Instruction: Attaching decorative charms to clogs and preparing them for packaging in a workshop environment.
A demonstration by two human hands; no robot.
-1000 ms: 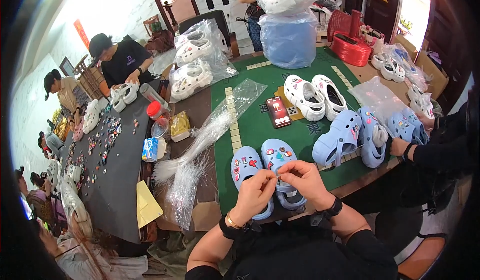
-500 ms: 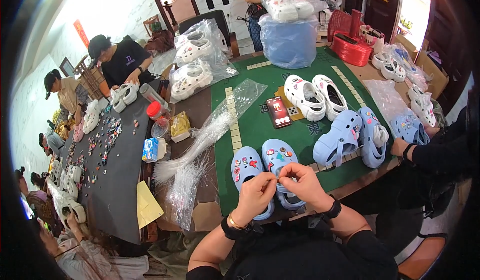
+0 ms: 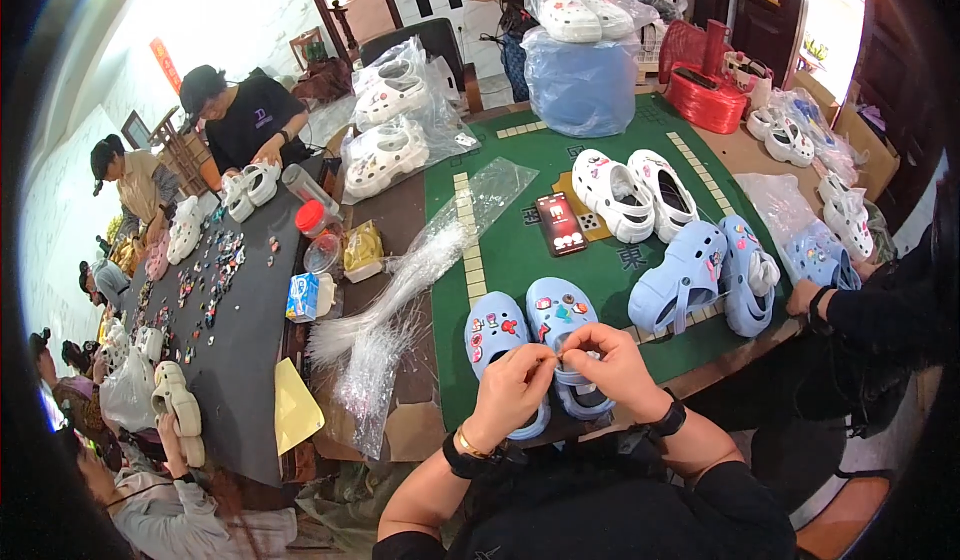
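Note:
My left hand (image 3: 512, 390) and my right hand (image 3: 610, 365) meet over a pair of light blue clogs (image 3: 530, 335) with small coloured charms, lying on the green mat (image 3: 510, 245) at the near table edge. The fingertips of both hands pinch something small and thin between them, right above the right clog's heel end; what it is I cannot make out. The heels of both clogs are partly hidden under my hands. Each wrist wears a dark band.
A second light blue pair (image 3: 715, 275) and a white pair (image 3: 635, 190) lie further right. A bundle of clear plastic bags (image 3: 385, 335) lies left, a dark phone (image 3: 561, 225) mid-mat. Other people work with clogs at the dark table (image 3: 240, 360) on the left and the right edge.
My hands stay together over the blue clogs, their fingers shifting slightly. The person at the far end has lowered a bag of white clogs onto the blue bundle.

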